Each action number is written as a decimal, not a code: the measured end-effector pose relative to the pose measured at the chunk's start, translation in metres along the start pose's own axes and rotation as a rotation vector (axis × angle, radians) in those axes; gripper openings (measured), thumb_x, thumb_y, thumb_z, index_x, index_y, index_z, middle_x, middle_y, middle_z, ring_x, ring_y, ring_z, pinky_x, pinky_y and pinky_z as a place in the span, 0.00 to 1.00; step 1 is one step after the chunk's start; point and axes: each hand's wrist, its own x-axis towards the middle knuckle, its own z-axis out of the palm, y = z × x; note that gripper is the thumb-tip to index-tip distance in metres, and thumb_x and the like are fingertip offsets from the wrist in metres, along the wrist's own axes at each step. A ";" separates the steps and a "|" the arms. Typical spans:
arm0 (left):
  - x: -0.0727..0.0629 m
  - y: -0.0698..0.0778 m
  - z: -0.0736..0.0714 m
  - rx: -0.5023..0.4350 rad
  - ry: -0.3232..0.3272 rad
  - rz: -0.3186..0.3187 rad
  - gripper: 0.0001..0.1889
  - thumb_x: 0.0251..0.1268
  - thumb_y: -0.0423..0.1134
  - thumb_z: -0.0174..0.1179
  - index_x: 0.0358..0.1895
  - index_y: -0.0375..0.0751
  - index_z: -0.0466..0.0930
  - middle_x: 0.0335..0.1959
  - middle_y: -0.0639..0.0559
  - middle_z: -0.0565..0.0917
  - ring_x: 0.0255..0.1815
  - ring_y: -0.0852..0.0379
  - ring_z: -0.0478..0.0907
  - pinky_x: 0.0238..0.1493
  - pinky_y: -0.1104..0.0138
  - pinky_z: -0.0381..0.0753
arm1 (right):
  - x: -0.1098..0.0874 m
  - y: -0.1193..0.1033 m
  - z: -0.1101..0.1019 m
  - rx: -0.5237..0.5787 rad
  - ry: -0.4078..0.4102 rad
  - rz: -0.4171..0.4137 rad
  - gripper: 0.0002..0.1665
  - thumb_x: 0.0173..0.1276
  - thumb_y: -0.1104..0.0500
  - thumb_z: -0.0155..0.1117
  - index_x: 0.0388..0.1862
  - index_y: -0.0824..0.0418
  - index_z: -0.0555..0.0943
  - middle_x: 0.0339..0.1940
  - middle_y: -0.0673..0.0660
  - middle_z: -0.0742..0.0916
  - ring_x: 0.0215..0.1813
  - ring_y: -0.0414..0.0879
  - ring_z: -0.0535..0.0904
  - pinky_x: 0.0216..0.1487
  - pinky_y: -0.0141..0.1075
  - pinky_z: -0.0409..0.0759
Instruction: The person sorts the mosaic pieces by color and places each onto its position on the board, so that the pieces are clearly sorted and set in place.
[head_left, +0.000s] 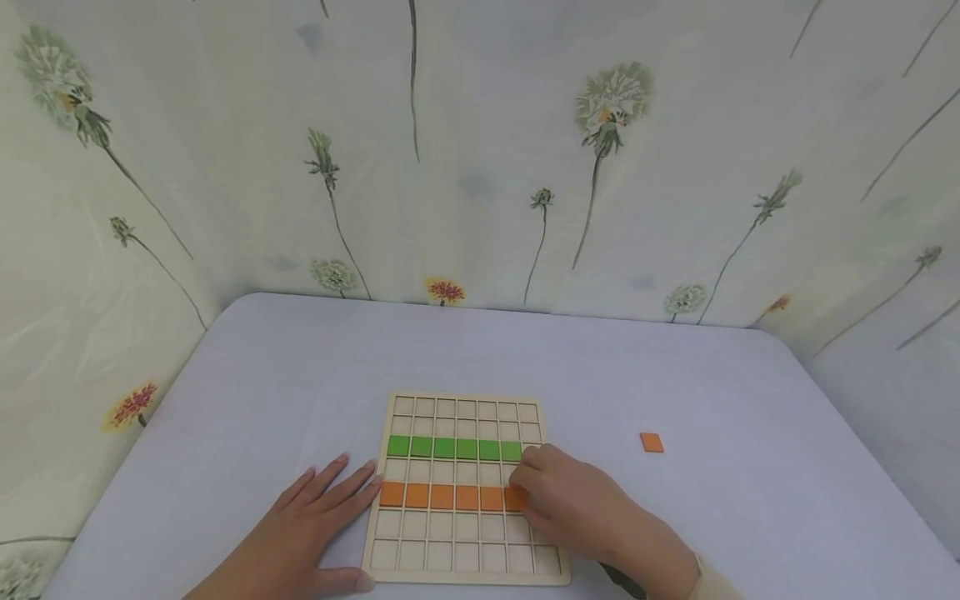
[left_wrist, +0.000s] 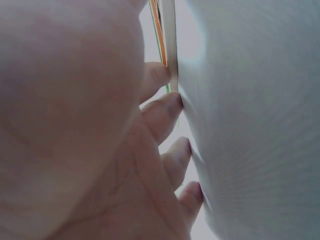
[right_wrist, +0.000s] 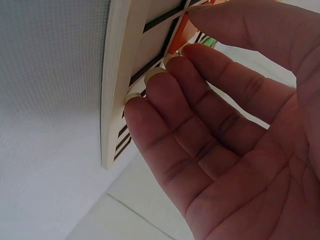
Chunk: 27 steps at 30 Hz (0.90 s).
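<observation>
A square wooden grid board (head_left: 467, 578) lies on the table, holding a row of green tiles (head_left: 444, 448) and a row of orange tiles (head_left: 441, 497). My left hand (head_left: 311, 521) lies spread along the board's left side, its fingertips and thumb tip right at the edge. In the left wrist view the extended fingers (left_wrist: 162, 117) reach down beside the board's rim. My right hand (head_left: 573, 504) is over the board's right side with fingers bent, pinching the orange tile (right_wrist: 182, 34) at the right end of its row between thumb and index finger. The hand hides several cells there.
A single loose orange tile (head_left: 652, 442) lies on the white tabletop (head_left: 720, 383) right of the board. Behind the table hangs a pale cloth (head_left: 465, 225) printed with dandelions, which also runs along both sides.
</observation>
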 end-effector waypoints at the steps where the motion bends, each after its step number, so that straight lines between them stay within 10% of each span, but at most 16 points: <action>1: 0.000 0.000 0.000 0.000 0.000 0.001 0.56 0.55 0.82 0.56 0.82 0.50 0.65 0.83 0.54 0.62 0.84 0.40 0.50 0.77 0.36 0.51 | 0.000 0.000 0.000 -0.001 -0.002 0.000 0.09 0.65 0.60 0.75 0.43 0.53 0.87 0.37 0.41 0.78 0.40 0.38 0.70 0.40 0.31 0.79; 27: 0.001 -0.001 0.001 -0.006 -0.007 -0.006 0.56 0.54 0.83 0.55 0.82 0.50 0.65 0.83 0.54 0.62 0.85 0.40 0.49 0.77 0.36 0.50 | -0.002 0.002 0.000 0.010 0.011 -0.008 0.08 0.65 0.61 0.74 0.42 0.52 0.87 0.36 0.40 0.77 0.40 0.38 0.70 0.38 0.30 0.79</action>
